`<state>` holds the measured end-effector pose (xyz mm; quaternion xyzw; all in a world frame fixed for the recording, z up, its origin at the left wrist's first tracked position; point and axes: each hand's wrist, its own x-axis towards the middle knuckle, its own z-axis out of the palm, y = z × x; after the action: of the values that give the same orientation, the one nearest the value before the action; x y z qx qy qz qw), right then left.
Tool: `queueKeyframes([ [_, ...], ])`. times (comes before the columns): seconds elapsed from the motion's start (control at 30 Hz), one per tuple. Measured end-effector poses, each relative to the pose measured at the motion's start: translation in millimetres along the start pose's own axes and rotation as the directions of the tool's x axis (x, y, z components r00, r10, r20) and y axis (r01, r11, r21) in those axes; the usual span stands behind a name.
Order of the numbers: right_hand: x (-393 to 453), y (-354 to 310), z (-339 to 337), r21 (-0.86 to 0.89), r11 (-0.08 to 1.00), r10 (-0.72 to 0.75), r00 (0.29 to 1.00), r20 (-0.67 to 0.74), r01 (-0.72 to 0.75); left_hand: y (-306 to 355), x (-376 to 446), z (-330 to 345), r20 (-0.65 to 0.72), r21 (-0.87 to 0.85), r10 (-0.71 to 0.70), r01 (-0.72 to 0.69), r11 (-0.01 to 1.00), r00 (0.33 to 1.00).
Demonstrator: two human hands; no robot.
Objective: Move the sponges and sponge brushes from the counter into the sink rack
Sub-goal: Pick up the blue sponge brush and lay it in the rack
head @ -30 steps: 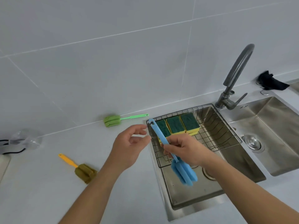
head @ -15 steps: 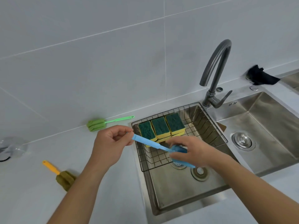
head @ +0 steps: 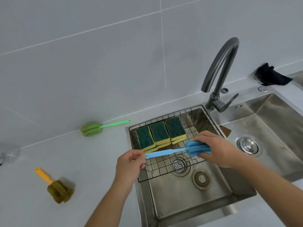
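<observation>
Hands are holding the blue brush (head: 178,149) level over the rack (head: 165,167): left hand (head: 129,163) pinching the handle tip, right hand (head: 214,148) gripping the sponge head.

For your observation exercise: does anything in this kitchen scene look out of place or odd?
Only the black cloth, crumpled on the ledge behind the right basin, looks untidy. The green brush and yellow-handled brush simply await moving.

Pale tiled wall (head: 98,63) (thin grout lines)
</observation>
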<state>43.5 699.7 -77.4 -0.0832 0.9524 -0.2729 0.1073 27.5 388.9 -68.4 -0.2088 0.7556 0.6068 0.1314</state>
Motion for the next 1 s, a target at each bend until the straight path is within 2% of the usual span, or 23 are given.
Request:
queueKeyframes([
  [0.07,9,13,0,-0.051,0.998,0.031,0.999,0.023,-0.03,-6,5,12,0.022,0.087,-0.031,0.029,0.996,0.999],
  [0.23,33,36,4,-0.166,0.984,0.089,0.988,0.124,-0.068,-10,27,35,0.054,0.182,-0.074,0.063,0.981,0.996],
  [0.33,49,44,11,-0.231,0.97,0.119,0.98,0.162,-0.08,-18,44,48,0.062,0.16,-0.162,0.151,0.976,0.985],
  [0.47,68,52,25,-0.295,0.95,0.157,0.973,0.17,-0.102,-30,58,63,0.054,0.189,-0.271,0.257,0.948,0.961],
  [0.63,86,65,39,-0.351,0.932,0.146,0.98,0.133,-0.091,-35,75,81,0.066,0.313,-0.279,0.246,0.917,0.958],
  [0.77,96,76,48,-0.426,0.901,0.152,0.981,0.121,-0.087,-39,88,92,0.058,0.253,-0.336,0.312,0.916,0.94],
  [0.9,102,83,55,-0.438,0.894,0.165,0.979,0.122,-0.096,-50,97,98,0.064,0.046,-0.424,0.422,0.905,0.903],
  [1.0,106,86,57,-0.432,0.897,0.156,0.981,0.113,-0.093,-54,102,104,0.039,-0.038,-0.462,0.463,0.886,0.886],
])
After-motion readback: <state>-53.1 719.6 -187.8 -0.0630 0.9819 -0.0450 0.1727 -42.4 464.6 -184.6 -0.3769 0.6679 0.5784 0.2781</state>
